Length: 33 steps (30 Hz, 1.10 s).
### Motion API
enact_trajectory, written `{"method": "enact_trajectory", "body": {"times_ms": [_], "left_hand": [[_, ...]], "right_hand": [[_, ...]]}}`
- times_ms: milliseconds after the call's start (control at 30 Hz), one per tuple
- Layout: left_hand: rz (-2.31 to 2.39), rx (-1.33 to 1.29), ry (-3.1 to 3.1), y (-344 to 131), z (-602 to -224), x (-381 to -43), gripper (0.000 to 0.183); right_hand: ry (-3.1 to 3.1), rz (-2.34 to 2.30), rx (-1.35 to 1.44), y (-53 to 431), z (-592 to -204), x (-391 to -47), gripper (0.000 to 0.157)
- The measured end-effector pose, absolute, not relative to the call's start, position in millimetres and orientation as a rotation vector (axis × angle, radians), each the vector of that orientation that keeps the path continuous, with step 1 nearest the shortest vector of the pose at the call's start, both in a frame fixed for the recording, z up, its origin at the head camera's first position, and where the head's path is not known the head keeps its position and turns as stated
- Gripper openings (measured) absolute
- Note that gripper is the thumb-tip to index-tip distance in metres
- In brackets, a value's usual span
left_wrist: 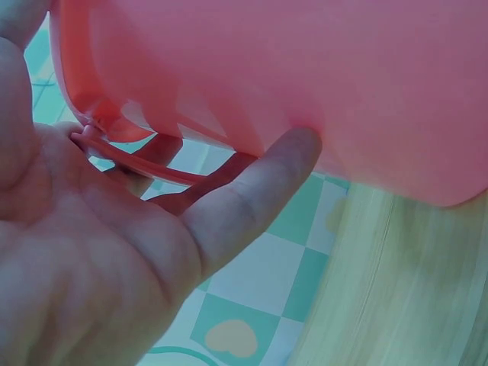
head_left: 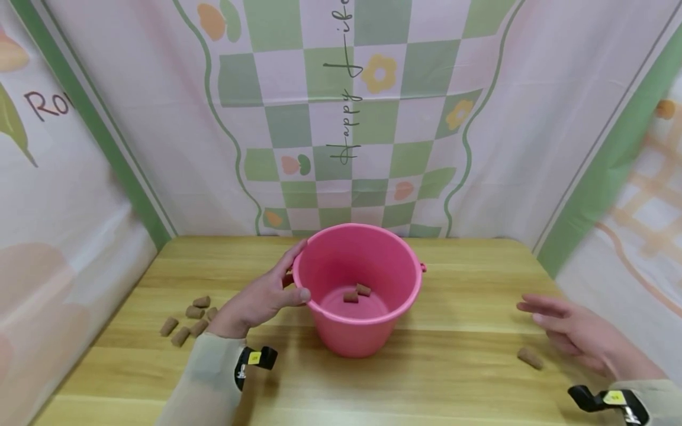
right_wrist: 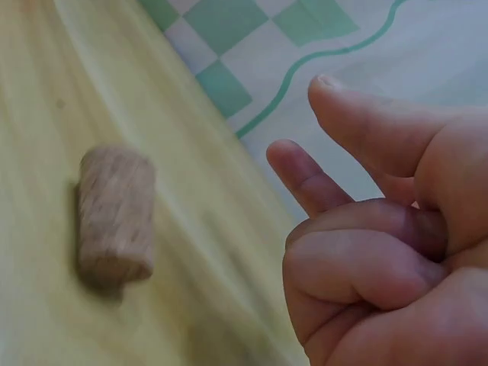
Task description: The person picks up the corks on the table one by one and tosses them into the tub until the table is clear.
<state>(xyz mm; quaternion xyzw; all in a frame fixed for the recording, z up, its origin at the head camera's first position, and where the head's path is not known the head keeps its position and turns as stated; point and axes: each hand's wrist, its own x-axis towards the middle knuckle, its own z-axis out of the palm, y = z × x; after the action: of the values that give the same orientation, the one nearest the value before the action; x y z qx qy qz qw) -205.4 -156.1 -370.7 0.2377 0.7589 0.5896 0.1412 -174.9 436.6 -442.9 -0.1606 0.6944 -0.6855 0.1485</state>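
Observation:
A pink bucket [head_left: 356, 337] stands upright at the middle of the table, with two corks [head_left: 350, 297] on its bottom. My left hand [head_left: 261, 300] holds the bucket's left side, the thumb at the rim and the other fingers along the outside wall. In the left wrist view, the bucket's pink handle [left_wrist: 149, 165] passes by the fingers of that hand. At the right, a single cork [right_wrist: 117, 213] lies on the wood. My right hand [head_left: 581, 334] is beside this cork, apart from it and holding nothing; its thumb and a finger extend while other fingers bend.
Several loose corks [head_left: 195, 312] lie on the table's left part, close to my left forearm. The wooden table [head_left: 453, 355] ends at a checked cloth [head_left: 330, 118] behind the bucket. Printed cloths also hang at both sides.

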Motion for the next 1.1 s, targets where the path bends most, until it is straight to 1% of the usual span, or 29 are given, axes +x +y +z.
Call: {"method": "enact_trajectory", "body": {"times_ms": [200, 500, 733, 1100], "left_hand": [[1.709, 0.694, 2.177, -156.0, -370.1, -204.8, 0.094], [1.719, 0.709, 2.168, -156.2, -369.4, -205.0, 0.095], [1.725, 0.707, 2.159, -156.0, -370.6, -206.1, 0.095], [1.728, 0.676, 2.15, -155.7, -371.6, -206.7, 0.094]], "right_hand": [[1.905, -1.951, -0.387, 443.0, -451.3, -170.2, 0.053], [1.858, -1.927, -0.355, 446.7, -462.6, -163.3, 0.051], [1.876, -1.855, -0.201, 450.1, -464.9, -157.7, 0.041], [1.883, -1.773, -0.164, 450.0, -468.7, -145.6, 0.043]]}}
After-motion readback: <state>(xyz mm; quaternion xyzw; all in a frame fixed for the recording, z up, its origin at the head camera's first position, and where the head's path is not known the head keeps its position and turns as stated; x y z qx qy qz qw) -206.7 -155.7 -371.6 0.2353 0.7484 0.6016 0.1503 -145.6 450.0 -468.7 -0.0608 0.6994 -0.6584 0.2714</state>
